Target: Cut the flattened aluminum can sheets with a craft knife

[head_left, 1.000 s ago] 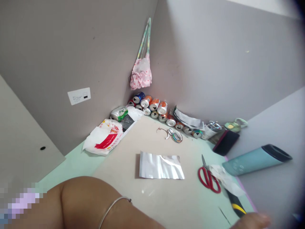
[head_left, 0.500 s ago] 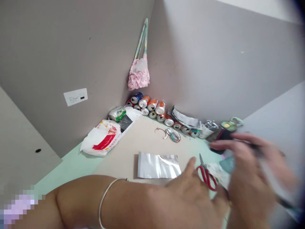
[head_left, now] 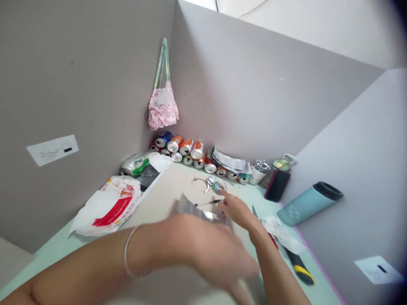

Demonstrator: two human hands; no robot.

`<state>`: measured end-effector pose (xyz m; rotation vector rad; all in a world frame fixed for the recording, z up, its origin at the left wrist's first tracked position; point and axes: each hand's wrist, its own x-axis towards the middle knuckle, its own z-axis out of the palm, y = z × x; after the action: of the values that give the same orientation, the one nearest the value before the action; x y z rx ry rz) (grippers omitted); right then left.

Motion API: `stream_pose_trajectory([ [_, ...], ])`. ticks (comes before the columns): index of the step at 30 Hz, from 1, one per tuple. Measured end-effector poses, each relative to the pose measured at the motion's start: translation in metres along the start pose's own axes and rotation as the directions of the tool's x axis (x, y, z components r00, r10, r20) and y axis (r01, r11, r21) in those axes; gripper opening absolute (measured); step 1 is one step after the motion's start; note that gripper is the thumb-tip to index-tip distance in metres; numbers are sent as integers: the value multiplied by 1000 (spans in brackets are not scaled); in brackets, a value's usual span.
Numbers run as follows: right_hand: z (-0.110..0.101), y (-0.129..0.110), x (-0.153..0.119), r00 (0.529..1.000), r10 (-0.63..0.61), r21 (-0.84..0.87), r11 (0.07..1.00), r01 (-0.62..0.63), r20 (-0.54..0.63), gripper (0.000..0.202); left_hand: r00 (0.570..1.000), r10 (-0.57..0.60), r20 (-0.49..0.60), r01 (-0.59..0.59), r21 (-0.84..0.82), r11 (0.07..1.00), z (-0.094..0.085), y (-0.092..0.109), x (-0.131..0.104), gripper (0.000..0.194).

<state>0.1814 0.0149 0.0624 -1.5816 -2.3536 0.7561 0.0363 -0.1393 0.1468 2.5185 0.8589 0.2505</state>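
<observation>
A thin black-and-clear pen (head_left: 205, 204) is pinched at its right end by my right hand (head_left: 234, 210), above the pale mat (head_left: 168, 186). My left hand (head_left: 213, 250), smeared by motion, passes in front of a shiny metal sheet (head_left: 193, 209) and hides much of it. What its fingers do is too blurred to tell. Just beyond the pen lie cut metal rings (head_left: 217, 185) and a curved strip (head_left: 200, 181). Scissors (head_left: 255, 212) lie partly hidden behind my right forearm.
Several drink cans (head_left: 186, 146) line the back wall, with a green can (head_left: 135, 164) and plastic packaging (head_left: 116, 205) at left. On the right are a phone (head_left: 277, 186), a blue tumbler (head_left: 307, 205), crumpled tissue (head_left: 282, 233) and a black-and-yellow handle (head_left: 300, 269).
The view has turned right. My right hand has moved from beside the phone to the mat, and the pen now shows there. My left hand has come over the metal sheet.
</observation>
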Motion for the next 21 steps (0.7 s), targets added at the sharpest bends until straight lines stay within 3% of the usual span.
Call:
stream_pose_trajectory([
  [5, -35, 29, 50, 982, 135, 430, 900, -65, -135, 34, 988, -64, -142, 75, 72, 995, -45, -80, 50, 37],
  [9, -44, 50, 89, 935, 287, 690, 720, -65, -211, 34, 907, -220, -359, 309, 211, 927, -63, -142, 99, 40],
  [11, -44, 58, 107, 910, 343, 767, 640, -46, -232, 35, 873, -254, -417, 385, 269, 883, -67, -167, 122, 40],
  [16, -39, 68, 142, 861, 427, 865, 501, 29, -277, 35, 838, -312, -447, 489, 363, 793, -72, -214, 162, 41],
  [21, -37, 67, 163, 854, 422, 899, 424, 110, -303, 35, 835, -373, -404, 529, 403, 747, -85, -248, 175, 41],
])
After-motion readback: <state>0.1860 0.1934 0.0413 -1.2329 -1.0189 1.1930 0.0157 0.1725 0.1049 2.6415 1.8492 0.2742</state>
